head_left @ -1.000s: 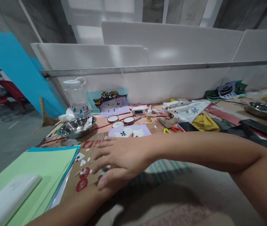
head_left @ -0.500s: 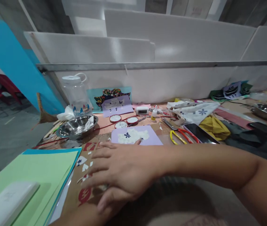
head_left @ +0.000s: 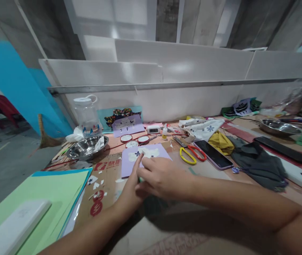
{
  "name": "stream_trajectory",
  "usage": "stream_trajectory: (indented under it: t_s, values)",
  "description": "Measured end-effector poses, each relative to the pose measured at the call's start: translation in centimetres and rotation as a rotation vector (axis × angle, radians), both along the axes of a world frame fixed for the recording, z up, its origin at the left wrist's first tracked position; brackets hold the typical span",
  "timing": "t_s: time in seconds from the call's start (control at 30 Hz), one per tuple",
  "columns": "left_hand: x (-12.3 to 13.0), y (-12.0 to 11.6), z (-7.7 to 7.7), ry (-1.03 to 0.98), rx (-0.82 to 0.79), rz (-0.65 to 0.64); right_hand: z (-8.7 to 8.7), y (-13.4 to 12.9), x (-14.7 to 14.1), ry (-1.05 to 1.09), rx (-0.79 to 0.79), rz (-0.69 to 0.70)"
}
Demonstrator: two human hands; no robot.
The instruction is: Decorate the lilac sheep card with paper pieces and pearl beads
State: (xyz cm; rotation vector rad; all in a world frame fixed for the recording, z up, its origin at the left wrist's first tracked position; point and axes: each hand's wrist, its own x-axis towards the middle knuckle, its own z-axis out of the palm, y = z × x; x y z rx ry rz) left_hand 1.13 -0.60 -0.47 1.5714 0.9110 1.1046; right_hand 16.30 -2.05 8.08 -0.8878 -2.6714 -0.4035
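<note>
A purple card [head_left: 126, 168] lies on the cardboard in front of me, with white cloth pieces [head_left: 151, 153] bearing dark blue flowers on it. My left hand [head_left: 131, 189] reaches over the card's near edge, one finger stretched towards the cloth; my right hand hides its other fingers. Bent and drawn together, the fingers of my right hand [head_left: 158, 177] meet the left hand. What they hold, if anything, is hidden; a small green patch shows between the hands. Scissors [head_left: 189, 152] with one yellow and one red handle lie right of the card.
Round tins [head_left: 143, 140] and a small dropper bottle [head_left: 165, 131] stand behind the card. A steel bowl [head_left: 87, 148] and a water bottle [head_left: 87, 115] are at the left. Green paper sheets [head_left: 60, 191] lie nearer. A phone [head_left: 212, 154] and yellow cloth [head_left: 221, 142] are at the right.
My right hand, spread across the left hand before, has drawn back to the right and curled its fingers. A stretched left finger now shows. The view has tilted up and turned right.
</note>
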Motion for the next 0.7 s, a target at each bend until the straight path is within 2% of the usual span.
stream_trajectory:
  t_s: [0.07, 0.13, 0.23, 0.3, 0.4, 0.5, 0.57, 0.63, 0.7]
  values:
    - [-0.4, 0.1, -0.5, 0.052, 0.118, -0.029, -0.6, -0.3, 0.4, 0.040, -0.082, -0.066]
    - [-0.6, 0.2, -0.8, 0.111, 0.221, -0.048, -1.2, -0.5, 0.6, 0.153, -0.165, -0.063]
    - [-0.5, 0.2, -0.6, 0.163, 0.227, -0.092, -1.4, -0.8, 1.2, 0.340, -0.219, 0.076]
    - [-0.2, 0.2, -0.3, 0.168, 0.139, -0.127, -0.3, -1.0, 2.1, 0.465, -0.179, 0.158]
    - [0.2, 0.4, 0.2, 0.115, 0.008, -0.072, 3.2, -0.2, 3.7, 0.615, 0.019, 0.103]
    - [0.3, 0.9, 0.2, 0.063, -0.036, 0.014, 6.7, 4.3, 3.9, 0.604, 0.177, -0.075]
    - [0.3, 1.2, 0.1, 0.065, -0.065, 0.006, 7.7, 9.2, 2.9, 0.491, 0.148, -0.173]
    - [0.2, 1.3, -0.1, 0.072, -0.083, -0.016, 7.0, 14.8, 1.5, 0.346, 0.044, -0.295]
    - [0.1, 1.4, -0.2, 0.081, -0.083, -0.025, 5.3, 19.7, 0.0, 0.275, -0.050, -0.409]
